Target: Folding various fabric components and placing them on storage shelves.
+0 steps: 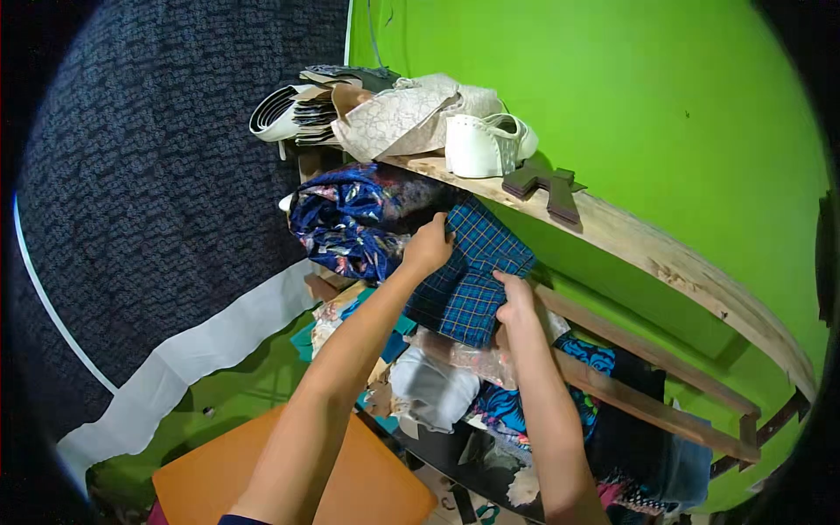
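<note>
A folded blue plaid cloth (468, 302) is held up between my two hands, just under the wooden shelf. My left hand (428, 249) is closed on its left edge, the thumb pointing up. On the cloth's lower right edge my right hand (514, 299) is closed, with the thumb on top. Left of the cloth sits a bunched shiny blue flowered fabric (346, 219), close to my left hand. Beneath the plaid cloth lie a clear plastic-wrapped bundle (477, 357) and a crumpled white cloth (430, 385).
Above runs a raw-edged wooden shelf (674, 262), bearing a cream patterned fabric (402, 118), a white bag-like item (479, 144) and dark brown wooden pieces (551, 192). Wooden rails (647, 402) cross at right, above dark clothes (626, 437). An orange board (376, 464) stands low, beside a dark curtain (175, 201).
</note>
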`<action>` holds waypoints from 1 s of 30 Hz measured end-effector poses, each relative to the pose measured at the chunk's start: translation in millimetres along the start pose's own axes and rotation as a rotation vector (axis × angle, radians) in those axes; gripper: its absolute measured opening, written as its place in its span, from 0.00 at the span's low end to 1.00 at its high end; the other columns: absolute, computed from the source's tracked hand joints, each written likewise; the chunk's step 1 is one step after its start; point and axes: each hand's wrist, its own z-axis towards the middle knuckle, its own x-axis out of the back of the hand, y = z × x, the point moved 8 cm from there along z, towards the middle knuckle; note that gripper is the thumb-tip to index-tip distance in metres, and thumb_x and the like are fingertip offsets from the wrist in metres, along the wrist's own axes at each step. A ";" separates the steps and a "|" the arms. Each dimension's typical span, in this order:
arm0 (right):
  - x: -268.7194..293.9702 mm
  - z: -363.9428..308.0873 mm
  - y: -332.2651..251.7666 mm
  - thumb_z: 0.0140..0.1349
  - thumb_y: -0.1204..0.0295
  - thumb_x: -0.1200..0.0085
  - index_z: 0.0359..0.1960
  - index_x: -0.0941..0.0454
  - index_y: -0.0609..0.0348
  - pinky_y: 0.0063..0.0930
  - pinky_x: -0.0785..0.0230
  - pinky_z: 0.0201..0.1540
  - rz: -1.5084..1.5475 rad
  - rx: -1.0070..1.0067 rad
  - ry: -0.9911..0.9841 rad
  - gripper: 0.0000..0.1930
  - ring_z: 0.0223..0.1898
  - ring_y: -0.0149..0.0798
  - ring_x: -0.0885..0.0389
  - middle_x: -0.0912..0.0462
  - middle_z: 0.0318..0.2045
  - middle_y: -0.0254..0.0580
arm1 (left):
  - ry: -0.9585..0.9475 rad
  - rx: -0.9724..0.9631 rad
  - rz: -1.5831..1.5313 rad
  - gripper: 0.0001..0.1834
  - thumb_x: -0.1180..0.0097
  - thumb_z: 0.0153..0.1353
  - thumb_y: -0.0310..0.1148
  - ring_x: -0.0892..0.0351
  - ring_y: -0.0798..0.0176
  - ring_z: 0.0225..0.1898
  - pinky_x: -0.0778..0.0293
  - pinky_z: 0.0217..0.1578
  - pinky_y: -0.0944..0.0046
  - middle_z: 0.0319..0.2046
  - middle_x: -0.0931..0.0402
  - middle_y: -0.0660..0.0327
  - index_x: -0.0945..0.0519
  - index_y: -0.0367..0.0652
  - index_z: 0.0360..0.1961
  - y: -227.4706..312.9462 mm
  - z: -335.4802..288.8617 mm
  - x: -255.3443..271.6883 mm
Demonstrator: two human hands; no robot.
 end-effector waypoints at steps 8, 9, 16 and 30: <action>11.9 -34.6 -64.7 0.52 0.75 0.51 0.51 0.35 0.68 0.42 0.43 0.55 -1.033 0.821 0.745 0.22 0.51 0.54 0.35 0.31 0.48 0.58 | 0.158 -0.351 0.279 0.23 0.57 0.58 0.42 0.36 0.50 0.54 0.39 0.52 0.51 0.53 0.35 0.51 0.35 0.45 0.54 11.8 -24.9 -31.0; -10.5 -44.4 -68.0 0.54 0.73 0.52 0.53 0.37 0.67 0.42 0.46 0.56 -1.155 0.911 0.540 0.23 0.53 0.55 0.38 0.33 0.50 0.58 | 0.023 -0.343 0.339 0.24 0.62 0.60 0.46 0.39 0.50 0.56 0.43 0.55 0.50 0.54 0.37 0.53 0.35 0.47 0.55 6.4 -29.7 -42.9; -46.4 -29.1 1.5 0.62 0.57 0.69 0.59 0.41 0.57 0.52 0.65 0.63 -1.841 0.579 -0.037 0.26 0.65 0.47 0.52 0.46 0.62 0.45 | -0.340 -0.177 0.473 0.27 0.72 0.62 0.51 0.49 0.52 0.63 0.52 0.59 0.47 0.61 0.45 0.56 0.37 0.54 0.58 -15.4 -46.3 -71.5; -94.7 -211.4 120.4 0.55 0.66 0.55 0.49 0.29 0.59 0.55 0.56 0.60 -1.736 1.337 -0.311 0.20 0.53 0.46 0.33 0.28 0.48 0.49 | 0.205 -0.010 0.661 0.21 0.57 0.57 0.42 0.43 0.51 0.59 0.50 0.58 0.47 0.55 0.37 0.53 0.29 0.45 0.51 -35.3 -254.9 67.0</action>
